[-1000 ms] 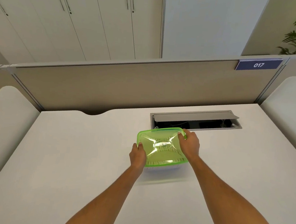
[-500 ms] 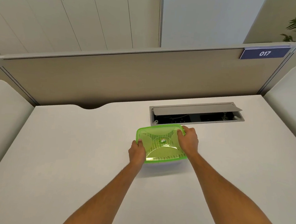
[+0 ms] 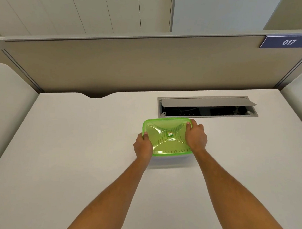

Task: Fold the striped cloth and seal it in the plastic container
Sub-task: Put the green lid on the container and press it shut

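Hands meet on a green translucent lid (image 3: 166, 133) that sits on the plastic container (image 3: 170, 156), which stands on the white desk (image 3: 73, 144) just in front of an open cable tray (image 3: 208, 107); the left hand (image 3: 143, 147) grips the lid's left edge, thumb curled onto the top of the rim; the right hand (image 3: 196, 136) grips the right edge near the far corner, thumb on top and fingers wrapped over the side; the striped cloth (image 3: 178, 132) shows as dark stripes through the lid, lying inside the container; a beige partition (image 3: 132, 63) rises behind the desk, bearing a blue sign (image 3: 288, 42) marked 017 at its right end.
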